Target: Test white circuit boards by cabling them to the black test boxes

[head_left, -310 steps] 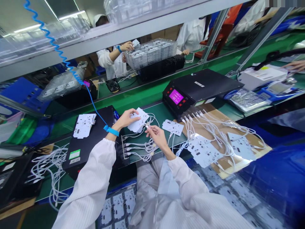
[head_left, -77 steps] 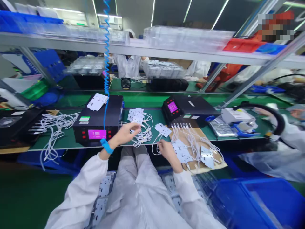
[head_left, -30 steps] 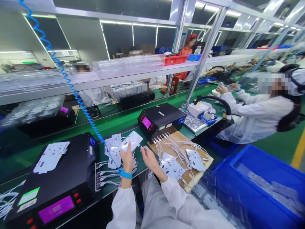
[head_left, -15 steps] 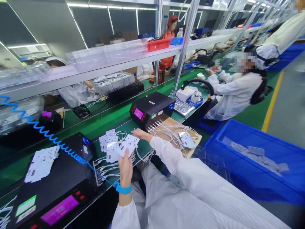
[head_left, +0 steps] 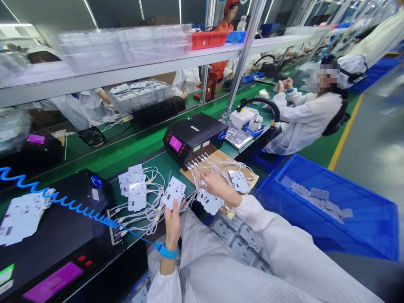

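Observation:
My left hand [head_left: 173, 221], with a blue wrist strap [head_left: 166, 251], grips a white panel [head_left: 174, 192] upright over the bench's front edge. My right hand [head_left: 215, 184] reaches over the cardboard sheet [head_left: 221, 156] among white cables [head_left: 205, 166] and other white panels [head_left: 239, 181]; its fingers are curled, and I cannot make out whether they hold anything. Several more white panels [head_left: 134, 190] lie plugged to cables on the green bench.
A black tester with a pink screen [head_left: 194, 136] stands behind the cardboard; another black tester [head_left: 53, 240] sits at the left. A blue bin [head_left: 328, 210] stands on the floor at the right. A seated co-worker [head_left: 311, 115] works at the far right.
My right hand moved right from the held panel to the cardboard with the cables. My left hand lowered the panel slightly. The view swung down and right.

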Tool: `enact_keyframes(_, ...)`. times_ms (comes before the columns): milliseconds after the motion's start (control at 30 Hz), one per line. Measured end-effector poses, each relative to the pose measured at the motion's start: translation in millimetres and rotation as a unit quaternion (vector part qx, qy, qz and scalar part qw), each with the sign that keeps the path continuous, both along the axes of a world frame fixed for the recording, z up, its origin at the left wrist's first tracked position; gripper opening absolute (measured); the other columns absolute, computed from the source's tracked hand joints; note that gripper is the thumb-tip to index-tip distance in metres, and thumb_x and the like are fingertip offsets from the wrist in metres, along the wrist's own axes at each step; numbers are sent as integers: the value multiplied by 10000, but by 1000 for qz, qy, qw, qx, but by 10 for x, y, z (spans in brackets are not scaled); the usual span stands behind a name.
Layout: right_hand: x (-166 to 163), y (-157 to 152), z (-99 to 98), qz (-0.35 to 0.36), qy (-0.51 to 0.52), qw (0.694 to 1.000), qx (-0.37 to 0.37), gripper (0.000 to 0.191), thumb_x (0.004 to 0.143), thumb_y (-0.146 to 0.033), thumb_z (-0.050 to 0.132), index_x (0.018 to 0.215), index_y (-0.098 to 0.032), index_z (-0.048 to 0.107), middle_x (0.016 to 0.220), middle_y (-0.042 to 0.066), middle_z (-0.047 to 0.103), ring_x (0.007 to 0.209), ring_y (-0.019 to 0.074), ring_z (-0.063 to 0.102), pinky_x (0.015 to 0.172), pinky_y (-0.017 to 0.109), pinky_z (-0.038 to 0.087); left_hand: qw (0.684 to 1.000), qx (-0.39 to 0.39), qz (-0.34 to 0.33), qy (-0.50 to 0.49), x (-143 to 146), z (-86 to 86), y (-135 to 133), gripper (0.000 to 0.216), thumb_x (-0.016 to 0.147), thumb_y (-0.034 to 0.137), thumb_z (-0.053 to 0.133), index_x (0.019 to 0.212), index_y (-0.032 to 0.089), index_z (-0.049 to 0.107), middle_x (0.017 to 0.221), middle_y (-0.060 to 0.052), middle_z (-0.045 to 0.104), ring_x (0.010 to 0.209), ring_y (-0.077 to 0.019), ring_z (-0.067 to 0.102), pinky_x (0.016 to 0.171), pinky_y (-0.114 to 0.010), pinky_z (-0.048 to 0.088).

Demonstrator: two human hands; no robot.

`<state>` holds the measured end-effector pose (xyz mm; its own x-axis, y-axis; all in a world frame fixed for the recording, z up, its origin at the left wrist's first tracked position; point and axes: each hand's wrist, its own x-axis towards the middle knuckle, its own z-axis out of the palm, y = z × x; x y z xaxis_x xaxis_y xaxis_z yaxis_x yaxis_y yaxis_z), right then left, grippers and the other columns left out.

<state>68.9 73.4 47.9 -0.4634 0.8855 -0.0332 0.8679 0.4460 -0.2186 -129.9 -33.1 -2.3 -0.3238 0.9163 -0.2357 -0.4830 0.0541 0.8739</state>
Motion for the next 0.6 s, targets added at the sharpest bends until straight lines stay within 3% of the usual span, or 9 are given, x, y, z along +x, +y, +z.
enact_keyframes(100, 7, -71, -254, 9, -74, 997, -23, 352, 913, -276, 758, 1208, -100, 685, 1222, 227, 690, 1216, 382, 631, 1029, 460, 499, 999, -16, -17, 39, 174, -141, 56, 633, 870, 542, 766, 1406, 232, 631, 1459, -123, 639, 1321, -309, 641, 1164, -461, 522)
enact_keyframes(267, -42, 75, -542, -6, -60, 997, -52, 318, 980, -122, 566, 1286, -81, 641, 1221, 232, 699, 1096, 332, 702, 885, 381, 542, 997, 6, -46, 69, 423, -133, 69, 686, 877, 619, 721, 1414, 202, 633, 1394, -149, 682, 1221, -301, 707, 1166, -457, 511)
enact_keyframes(433, 88, 176, -564, -10, -20, 998, -63, 212, 970, -101, 526, 1053, -83, 720, 1000, 187, 754, 916, 290, 726, 791, 340, 513, 992, 35, -97, 66, 622, -14, 127, 700, 895, 635, 690, 1466, 244, 582, 1476, -130, 626, 1230, -292, 704, 1149, -426, 529)
enact_keyframes(600, 333, 274, -465, 17, 67, 995, -77, 216, 987, -247, 570, 824, -160, 681, 848, 98, 735, 762, 197, 665, 696, 284, 435, 992, 41, -64, 96, 697, -92, 283, 733, 917, 657, 640, 1501, 233, 513, 1474, -144, 624, 1203, -286, 716, 1104, -424, 561)
